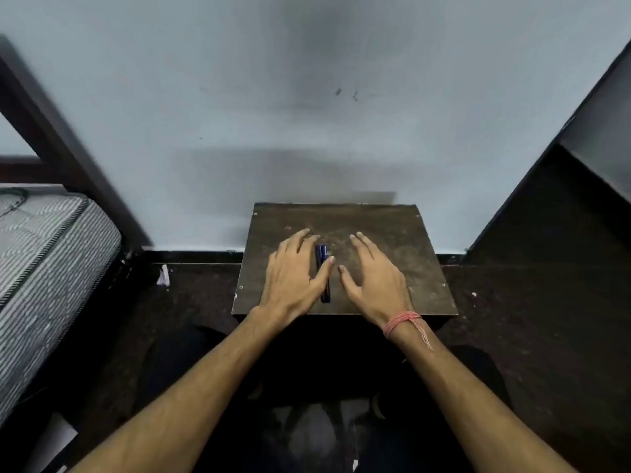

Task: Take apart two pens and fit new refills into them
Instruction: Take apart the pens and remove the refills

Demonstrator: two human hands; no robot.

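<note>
Pens, two dark blue ones lying side by side and touching, rest near the front edge of a small wooden table. The left hand lies spread flat, its thumb across them; the right hand is spread flat just beside, holding nothing. Dismantling looks not yet begun: next, lift one pen. No refills show. A mattress sits far left.

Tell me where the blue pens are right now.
In the head view, the blue pens lie side by side mid-table, between the left hand and right hand, under the left thumb.
</note>
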